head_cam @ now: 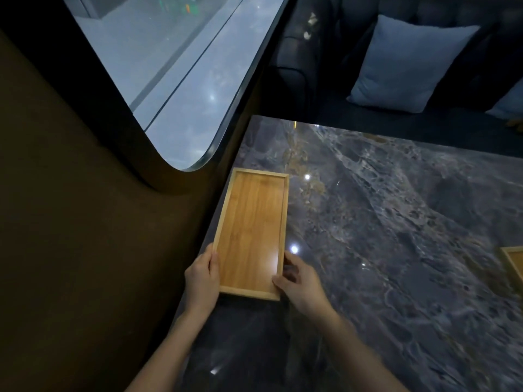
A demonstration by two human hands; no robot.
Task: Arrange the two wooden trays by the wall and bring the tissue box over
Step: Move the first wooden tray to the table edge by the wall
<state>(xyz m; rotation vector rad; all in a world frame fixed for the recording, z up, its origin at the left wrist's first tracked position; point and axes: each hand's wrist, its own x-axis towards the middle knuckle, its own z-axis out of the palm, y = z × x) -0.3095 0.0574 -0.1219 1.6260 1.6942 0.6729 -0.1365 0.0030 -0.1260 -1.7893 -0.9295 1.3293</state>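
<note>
A long, empty wooden tray (252,230) lies flat on the dark marble table (396,222), its left side along the table's edge by the brown wall. My left hand (202,281) grips the tray's near left rim. My right hand (300,281) holds the near right rim and corner, fingers curled against it. A corner of a second wooden tray (513,264) shows at the right edge of the frame, mostly cut off. No tissue box is in view.
The brown wall (99,250) with a rounded window (175,80) stands to the left. A dark sofa with a pale blue cushion (407,63) sits beyond the table's far edge.
</note>
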